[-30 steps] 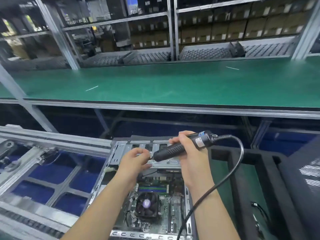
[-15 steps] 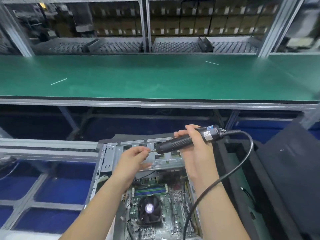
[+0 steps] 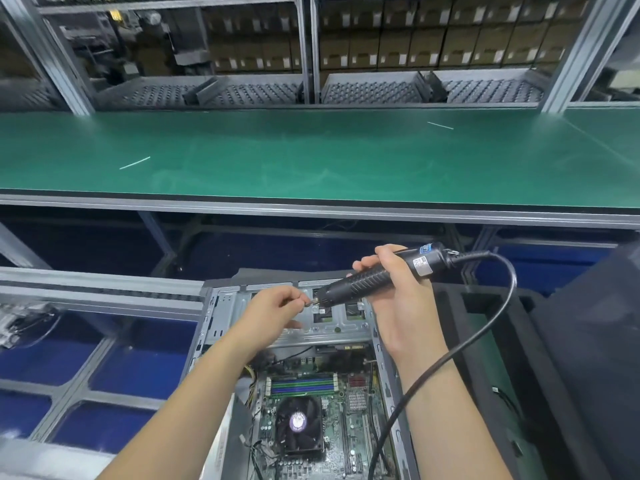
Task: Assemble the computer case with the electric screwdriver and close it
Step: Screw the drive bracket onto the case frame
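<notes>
An open grey computer case [image 3: 221, 317] lies flat before me, its motherboard with a black CPU fan [image 3: 299, 424] exposed. My right hand [image 3: 398, 299] grips the black electric screwdriver [image 3: 374, 275], held slanted above the case's far metal bay, tip pointing left. My left hand [image 3: 273, 311] pinches something small at the bit tip, too small to identify. The tool's black cable [image 3: 485, 327] loops right and back down past my right forearm.
A black foam tray [image 3: 485, 341] and a dark panel [image 3: 595, 341] sit right of the case. Beyond runs a long green bench [image 3: 311, 157] with two thin white strips, backed by shelves of boxes. Grey conveyor rails over blue bins [image 3: 104, 368] lie left.
The view has swung slightly, shifting the case sideways in frame. Both hands keep their hold at the screwdriver tip above the case's far bay; my left fingers stay at the bit.
</notes>
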`<state>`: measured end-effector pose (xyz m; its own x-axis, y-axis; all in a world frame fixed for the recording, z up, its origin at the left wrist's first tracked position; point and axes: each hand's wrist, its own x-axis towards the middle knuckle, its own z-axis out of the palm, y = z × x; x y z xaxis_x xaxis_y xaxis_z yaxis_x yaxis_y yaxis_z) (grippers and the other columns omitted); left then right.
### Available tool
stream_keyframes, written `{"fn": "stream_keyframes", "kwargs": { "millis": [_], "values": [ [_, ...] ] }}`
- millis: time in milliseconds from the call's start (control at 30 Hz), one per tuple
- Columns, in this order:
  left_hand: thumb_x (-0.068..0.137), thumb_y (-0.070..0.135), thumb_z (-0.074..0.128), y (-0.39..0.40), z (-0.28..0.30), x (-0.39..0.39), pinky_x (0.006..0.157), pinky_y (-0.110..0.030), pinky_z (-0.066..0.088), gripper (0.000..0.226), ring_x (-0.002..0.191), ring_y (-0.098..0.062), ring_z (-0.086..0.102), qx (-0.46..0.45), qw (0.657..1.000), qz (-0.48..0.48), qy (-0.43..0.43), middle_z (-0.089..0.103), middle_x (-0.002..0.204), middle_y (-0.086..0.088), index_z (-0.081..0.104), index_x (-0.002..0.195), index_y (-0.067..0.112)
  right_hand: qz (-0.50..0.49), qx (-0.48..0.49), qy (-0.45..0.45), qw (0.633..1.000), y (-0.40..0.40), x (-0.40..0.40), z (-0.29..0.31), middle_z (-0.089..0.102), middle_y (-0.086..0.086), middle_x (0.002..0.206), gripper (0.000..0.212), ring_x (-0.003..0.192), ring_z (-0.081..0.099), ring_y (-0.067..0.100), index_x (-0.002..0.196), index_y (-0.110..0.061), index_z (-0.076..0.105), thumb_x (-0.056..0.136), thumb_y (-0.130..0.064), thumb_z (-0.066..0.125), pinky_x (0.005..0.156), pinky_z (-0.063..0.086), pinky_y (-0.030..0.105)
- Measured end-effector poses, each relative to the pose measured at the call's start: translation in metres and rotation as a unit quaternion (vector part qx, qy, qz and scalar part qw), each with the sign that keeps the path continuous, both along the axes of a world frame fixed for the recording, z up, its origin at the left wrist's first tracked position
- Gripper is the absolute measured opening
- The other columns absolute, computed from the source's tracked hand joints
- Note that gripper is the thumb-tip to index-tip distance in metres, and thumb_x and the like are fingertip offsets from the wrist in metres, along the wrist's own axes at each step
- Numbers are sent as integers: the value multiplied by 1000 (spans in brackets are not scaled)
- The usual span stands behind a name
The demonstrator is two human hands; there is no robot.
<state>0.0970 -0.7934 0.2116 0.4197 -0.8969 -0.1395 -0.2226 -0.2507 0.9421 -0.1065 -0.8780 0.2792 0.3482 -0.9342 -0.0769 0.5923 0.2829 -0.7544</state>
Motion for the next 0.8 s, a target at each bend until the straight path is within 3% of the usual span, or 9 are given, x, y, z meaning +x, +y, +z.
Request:
{"fn": "stream_keyframes", "kwargs": {
  "millis": [133,233,367,533,800],
  "values": [
    [102,14,58,6,9,-2,79,-27,61,26,87,-6,71,13,999,-29,2,72,107,-1,66,78,9,13,2,-14,1000,-2,-5,-1,65,17,94,8,93,67,32,101,-15,66,99,-7,68,103,51,68],
    [103,18,58,9,10,-4,86,-36,62,32,87,-16,75,25,999,-29,17,73,106,-10,68,73,17,17,3,-26,1000,-2,-8,-2,64,18,94,9,93,66,33,101,-15,66,99,-6,67,104,49,69],
    [103,22,57,9,3,-7,91,-43,60,30,75,-21,73,37,998,-18,38,69,86,-1,71,78,16,17,-6,-31,999,0,-11,-2,63,18,95,12,94,66,33,100,-14,66,92,-9,72,104,49,70],
    [105,23,54,10,-8,-10,76,-31,59,35,70,-12,58,24,991,-20,129,59,73,4,78,81,20,20,-12,-28,999,1,-13,-5,64,18,94,10,94,67,35,98,-16,68,95,-7,69,105,47,72],
    [105,24,55,19,-15,-18,64,-25,54,29,68,-9,57,29,976,50,211,59,77,1,76,94,8,33,-12,-14,999,7,-8,-3,65,17,93,13,88,67,30,94,-18,70,85,-10,74,105,46,72]
  ]
}}
